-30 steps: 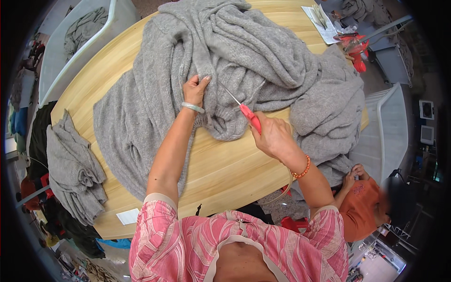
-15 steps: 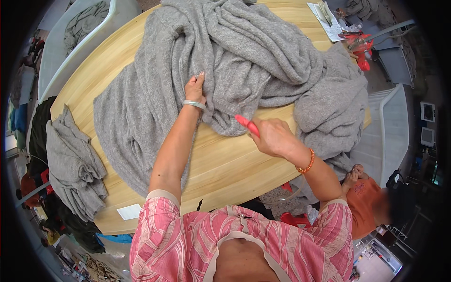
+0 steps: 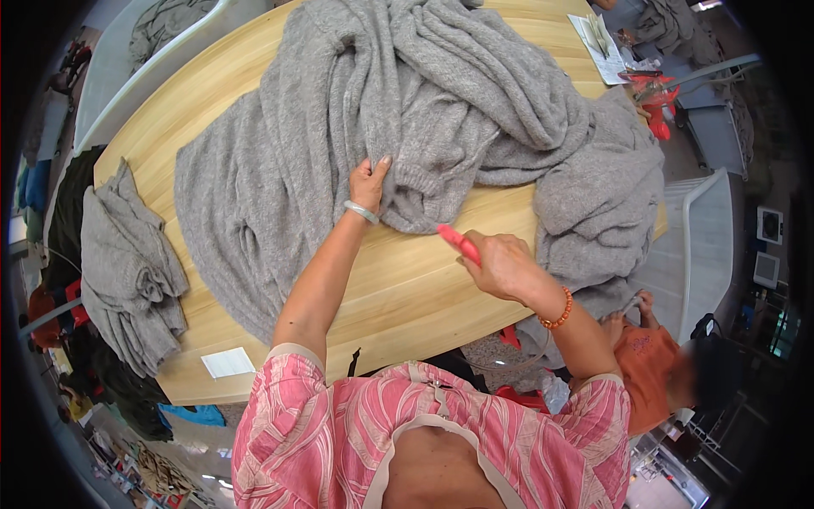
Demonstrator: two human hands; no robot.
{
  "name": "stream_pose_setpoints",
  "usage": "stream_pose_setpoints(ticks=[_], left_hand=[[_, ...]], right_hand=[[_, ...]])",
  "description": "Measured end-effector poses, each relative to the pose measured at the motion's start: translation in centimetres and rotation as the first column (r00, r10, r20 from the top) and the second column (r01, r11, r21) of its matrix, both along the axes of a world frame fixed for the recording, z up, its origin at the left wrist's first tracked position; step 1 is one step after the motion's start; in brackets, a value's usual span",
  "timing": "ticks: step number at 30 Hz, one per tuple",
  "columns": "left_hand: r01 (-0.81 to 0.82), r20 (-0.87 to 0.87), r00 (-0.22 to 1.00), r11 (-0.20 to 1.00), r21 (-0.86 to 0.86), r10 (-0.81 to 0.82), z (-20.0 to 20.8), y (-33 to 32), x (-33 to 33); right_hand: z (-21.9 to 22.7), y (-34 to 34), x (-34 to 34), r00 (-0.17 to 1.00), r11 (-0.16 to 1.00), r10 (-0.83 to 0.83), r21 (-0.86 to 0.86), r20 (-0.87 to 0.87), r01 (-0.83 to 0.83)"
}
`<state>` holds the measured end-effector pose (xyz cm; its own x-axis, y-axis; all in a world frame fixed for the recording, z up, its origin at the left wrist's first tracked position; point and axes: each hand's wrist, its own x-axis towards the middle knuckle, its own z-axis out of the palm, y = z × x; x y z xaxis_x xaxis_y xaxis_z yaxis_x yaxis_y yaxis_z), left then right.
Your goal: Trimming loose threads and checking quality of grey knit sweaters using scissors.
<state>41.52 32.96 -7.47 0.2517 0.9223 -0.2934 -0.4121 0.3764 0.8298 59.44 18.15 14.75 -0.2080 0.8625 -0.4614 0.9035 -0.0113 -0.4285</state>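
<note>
A large grey knit garment [image 3: 280, 161] lies in folds across the wooden table in front of me. My left hand [image 3: 369, 185] grips a fold near its ribbed near edge, thumb on top; the other fingers are partly hidden by the cloth. A pale bangle circles that wrist. My right hand [image 3: 502, 265] is wrapped round a slim red tool [image 3: 458, 243] of a kind I cannot make out. Its tip points up and left, close to the garment's near edge; whether it touches the cloth, I cannot tell.
Another grey knit pile [image 3: 598, 195] lies at the right, and a folded grey garment [image 3: 127, 263] hangs over the left edge. White bins [image 3: 708, 246] flank the table [image 3: 398, 288]. A person in orange [image 3: 646, 365] handles grey cloth at the lower right. Papers [image 3: 600, 51] lie at the far right.
Both my hands have come a little nearer to me and slightly right, the left with the garment's fold. The co-worker's hands have moved apart on grey cloth. The view has shifted slightly.
</note>
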Motion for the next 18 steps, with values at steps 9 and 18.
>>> stream_pose_setpoints(ticks=[9, 18], left_hand=[[0.023, -0.131, 0.991, 0.997, 0.072, -0.013, -0.7, -3.9, -2.8], [-0.029, -0.389, 0.921, 0.999, -0.022, 0.018, -2.1, -10.2, -8.9]], right_hand=[[0.0, -3.2, -3.9, 0.993, 0.994, 0.097, -0.059, 0.073, -0.093], [1.1, -3.3, -8.4, 0.999, 1.0, 0.009, -0.005, 0.046, -0.009]])
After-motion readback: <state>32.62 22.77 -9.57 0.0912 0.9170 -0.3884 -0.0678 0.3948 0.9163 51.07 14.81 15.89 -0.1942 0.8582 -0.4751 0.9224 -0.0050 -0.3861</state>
